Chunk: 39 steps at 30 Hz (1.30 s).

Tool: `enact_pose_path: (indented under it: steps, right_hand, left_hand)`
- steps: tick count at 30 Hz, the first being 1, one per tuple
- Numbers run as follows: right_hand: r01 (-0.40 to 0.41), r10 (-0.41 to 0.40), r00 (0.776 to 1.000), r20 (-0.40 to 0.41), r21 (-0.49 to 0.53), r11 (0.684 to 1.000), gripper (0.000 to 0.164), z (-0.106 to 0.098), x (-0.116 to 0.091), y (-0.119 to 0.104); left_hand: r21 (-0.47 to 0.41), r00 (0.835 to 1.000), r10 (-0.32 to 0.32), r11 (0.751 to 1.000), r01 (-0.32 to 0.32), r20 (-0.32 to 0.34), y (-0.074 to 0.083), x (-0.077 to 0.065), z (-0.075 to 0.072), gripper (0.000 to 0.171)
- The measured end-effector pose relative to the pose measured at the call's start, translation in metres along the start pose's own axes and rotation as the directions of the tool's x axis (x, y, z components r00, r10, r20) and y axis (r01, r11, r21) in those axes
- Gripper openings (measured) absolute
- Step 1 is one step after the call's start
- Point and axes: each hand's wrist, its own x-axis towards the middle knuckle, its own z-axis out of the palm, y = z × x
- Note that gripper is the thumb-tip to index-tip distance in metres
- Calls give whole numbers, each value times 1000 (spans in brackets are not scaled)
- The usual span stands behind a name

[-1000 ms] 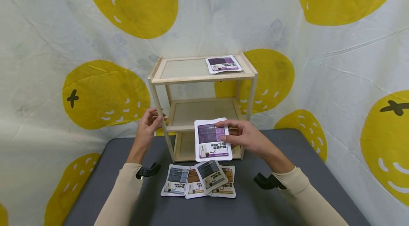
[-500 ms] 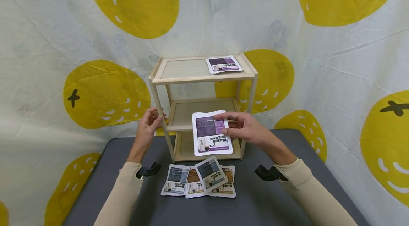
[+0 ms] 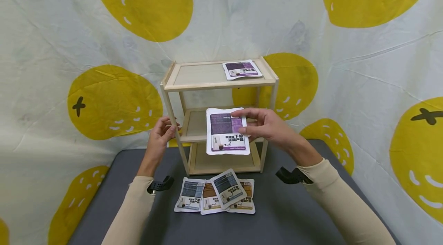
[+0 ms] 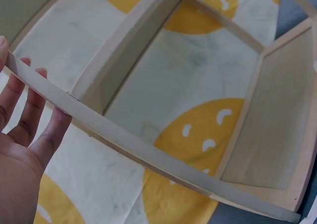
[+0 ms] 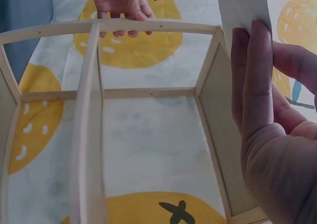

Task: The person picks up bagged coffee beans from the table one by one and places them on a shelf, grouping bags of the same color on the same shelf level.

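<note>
My right hand pinches a flat white sachet with a purple printed label by its right edge. It holds the sachet upright in front of the middle tier of a small wooden shelf rack. The right wrist view shows the back of the sachet against straight fingers. At the rack's front left post, my left hand holds on, thumb on one side. Its other fingers pass behind the post in the left wrist view. A similar purple sachet lies on the top tier, at the right.
In front of the rack, several sachets overlap on the dark grey table: a blue one at left, a tilted dark-blue one over orange ones. A curtain with yellow fruit prints hangs close behind the rack.
My right hand has raised the purple sachet from just above the table sachets to the height of the middle tier. The left hand stays at the post.
</note>
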Motion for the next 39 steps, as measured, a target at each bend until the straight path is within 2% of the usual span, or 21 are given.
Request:
enact_pose_path:
  steps: [13, 20, 31, 39]
  right_hand:
    - [-16, 16, 1000, -6, -12, 1000, 49, -12, 7, -18]
    - [18, -19, 999, -28, -28, 999, 50, -16, 14, -26]
    - [25, -30, 997, -72, -71, 997, 49, -17, 25, -49]
    - [28, -32, 997, -65, -55, 998, 50, -24, 34, -63]
  left_hand:
    - [-29, 1000, -3, 1000, 3, 11, 1, -1, 0, 38]
    - [-14, 1000, -11, 1000, 11, 4, 1, 0, -1, 38]
    - [-6, 1000, -18, 1000, 18, 3, 0, 0, -3, 41]
    - [-19, 1000, -20, 1000, 20, 7, 0, 0, -3, 38]
